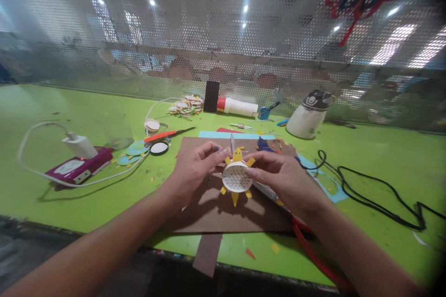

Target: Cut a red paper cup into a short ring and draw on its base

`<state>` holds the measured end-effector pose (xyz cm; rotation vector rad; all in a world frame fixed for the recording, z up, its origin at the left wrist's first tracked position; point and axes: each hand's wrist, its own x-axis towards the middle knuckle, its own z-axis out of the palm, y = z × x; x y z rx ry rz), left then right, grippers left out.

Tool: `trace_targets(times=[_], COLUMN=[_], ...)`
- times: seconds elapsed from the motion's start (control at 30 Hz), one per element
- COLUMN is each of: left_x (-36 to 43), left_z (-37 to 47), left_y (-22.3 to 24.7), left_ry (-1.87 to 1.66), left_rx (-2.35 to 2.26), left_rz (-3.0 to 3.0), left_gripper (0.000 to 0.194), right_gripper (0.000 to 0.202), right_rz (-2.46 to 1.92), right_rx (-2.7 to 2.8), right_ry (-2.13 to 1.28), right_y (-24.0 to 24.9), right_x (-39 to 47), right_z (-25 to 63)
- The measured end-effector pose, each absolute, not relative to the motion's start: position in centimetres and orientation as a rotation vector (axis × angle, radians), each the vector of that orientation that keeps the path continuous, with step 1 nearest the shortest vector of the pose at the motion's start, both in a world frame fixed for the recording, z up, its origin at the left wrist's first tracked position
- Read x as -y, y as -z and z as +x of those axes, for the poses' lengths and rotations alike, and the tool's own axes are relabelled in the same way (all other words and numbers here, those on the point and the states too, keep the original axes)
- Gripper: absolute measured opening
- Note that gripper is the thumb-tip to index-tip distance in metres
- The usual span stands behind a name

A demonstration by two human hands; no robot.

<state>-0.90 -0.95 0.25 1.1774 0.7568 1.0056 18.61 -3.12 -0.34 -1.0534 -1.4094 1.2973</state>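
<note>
Turtle-shaped piece [237, 183]: held above the brown board [212, 222] on the green counter [114, 211], between both hands. Patterned round face toward the wearer; yellow head [237, 154] at the far edge, pointed tail [235, 199] at the near edge.

Right grip [285, 176]: pinches the disc's right edge, thumb on the patterned face, fingers behind. Left grip [193, 167]: thumb and forefinger close together beside the upper-left tab [228, 160]; cannot tell whether they pinch it or only touch it.

Step in hand, as judged: steadying the disc while the upper-left tab is handled.

Technique notes:
- Let the right grip carry the piece; light pressure at the rim, since the thin face could dent.
- Work the left fingertips at the tab's root, not its tip; the tabs look like thin paper and likely bend or tear.
- Avoid rotating the disc, so head and tail stay in line.
- Mind the pen-like tool [232, 143] just beyond the left thumb; low clearance there.
</note>
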Motion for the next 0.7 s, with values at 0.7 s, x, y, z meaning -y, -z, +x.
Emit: trace_targets(times=[0.7], left_x=[0.67], left_z=[-0.65], left_y=[0.26], left_ry=[-0.857], left_rx=[-0.819], left_rz=[1.32], left_gripper=[0.036], right_gripper=[0.026], right_rz=[-1.036], right_rx=[1.331], right_ry=[-1.246], right_y=[0.45], right_x=[3.12], right_z=[18.01])
